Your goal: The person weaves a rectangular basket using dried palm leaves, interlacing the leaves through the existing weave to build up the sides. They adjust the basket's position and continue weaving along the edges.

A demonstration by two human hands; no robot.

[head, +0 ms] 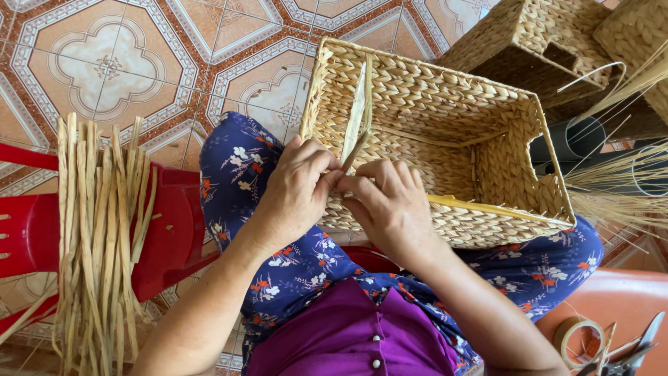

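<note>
Below, patterned floor tiles (104, 63), both hands (296, 191) pinching straw strip (356, 132) at woven basket (431, 118) rim.

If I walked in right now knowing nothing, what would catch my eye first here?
First, the big woven basket resting on the person's lap at centre. At its near rim, the left hand and right hand pinch a pale fibre strip that stands up across the basket. Next, the bundle of dried strips draped over a red plastic chair on the left.
</note>
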